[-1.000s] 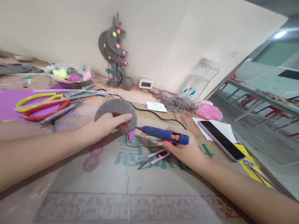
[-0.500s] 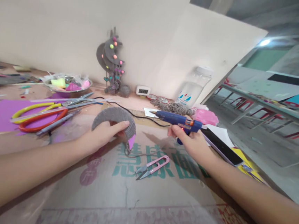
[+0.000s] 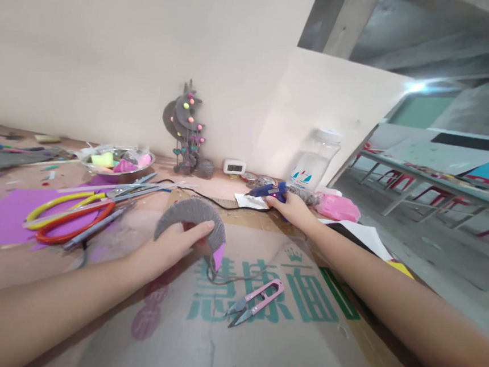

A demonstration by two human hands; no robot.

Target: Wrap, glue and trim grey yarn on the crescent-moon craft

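Observation:
My left hand is closed on a crescent wrapped in grey yarn, thumb on its front face; its lower tip shows bare purple. A loose strand of grey yarn trails from that tip across the plastic-covered cardboard. Farther back on the right, my right hand grips a blue glue gun, whose nozzle points left over a small white paper. The hand hides part of the gun's handle. Pink thread snips lie with blades apart between my arms, touched by neither hand.
Scissors with yellow and red handles lie on purple sheet at left, near a bowl of coloured pieces. Along the wall stand a decorated grey crescent ornament, a small digital clock and a clear bottle. A black cord runs behind the crescent.
My right hand has carried the glue gun back and left, down toward the white paper near the yarn. My left hand still holds the crescent. The camera view has tilted up slightly.

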